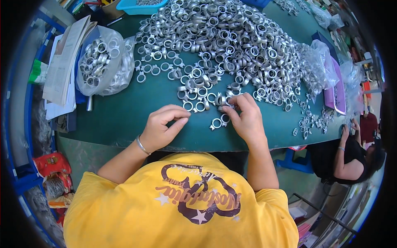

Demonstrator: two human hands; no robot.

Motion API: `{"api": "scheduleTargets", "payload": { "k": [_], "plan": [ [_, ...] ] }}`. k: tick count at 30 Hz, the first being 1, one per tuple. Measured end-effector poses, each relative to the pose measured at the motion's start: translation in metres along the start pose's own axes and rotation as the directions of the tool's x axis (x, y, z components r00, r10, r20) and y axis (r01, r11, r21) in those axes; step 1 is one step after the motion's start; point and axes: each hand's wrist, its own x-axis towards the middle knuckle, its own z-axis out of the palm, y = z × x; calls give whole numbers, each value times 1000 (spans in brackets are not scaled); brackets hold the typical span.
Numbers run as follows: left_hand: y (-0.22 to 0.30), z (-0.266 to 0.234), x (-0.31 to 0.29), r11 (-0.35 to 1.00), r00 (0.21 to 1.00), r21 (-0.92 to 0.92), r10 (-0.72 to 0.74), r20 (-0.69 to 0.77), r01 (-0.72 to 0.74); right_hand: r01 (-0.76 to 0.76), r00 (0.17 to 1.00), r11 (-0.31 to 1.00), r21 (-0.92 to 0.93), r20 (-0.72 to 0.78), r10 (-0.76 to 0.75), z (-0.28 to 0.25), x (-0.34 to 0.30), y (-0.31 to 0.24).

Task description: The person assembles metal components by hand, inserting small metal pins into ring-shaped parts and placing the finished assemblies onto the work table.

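Observation:
Silver metal rings with small side lugs (215, 41) form a large heap on the green table (165, 89). A loose group of these rings (199, 91) spreads out from the heap toward me. My right hand (247, 118) has thumb and forefinger around a metal ring (228, 100) at the edge of that group. Two rings (216, 123) lie apart from the group, just left of my right thumb. My left hand (164, 126) hovers over the table with loosely curved fingers, thumb slightly apart. Nothing shows between them, and the tips are beside a ring (188, 106).
At left, a clear plastic bag of rings (99, 62) stands beside stacked papers (66, 66). Behind is a light blue basket (140, 7). Smaller rings (310, 124) and a purple tray (334, 89) are at right. Another person (347, 161) sits farther right.

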Motion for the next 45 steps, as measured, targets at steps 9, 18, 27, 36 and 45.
{"api": "scheduleTargets", "payload": {
  "k": [9,18,27,36,45],
  "plan": [
    [8,27,24,951,973,-263,-110,201,162,-203,979,433,878,169,116,14,-29,-11],
    [11,33,28,975,987,-195,124,103,-103,48,998,712,701,-61,-6,14,-31,-19],
    [15,33,25,973,977,-102,211,43,-206,-148,988,225,963,131,85,19,-37,-26],
    [16,29,20,979,991,-150,135,-16,-136,-290,942,-178,940,313,120,24,-45,-23],
    [17,29,18,977,997,-202,72,-2,-71,-312,918,-353,882,376,128,26,-47,-20]
  ]
}}
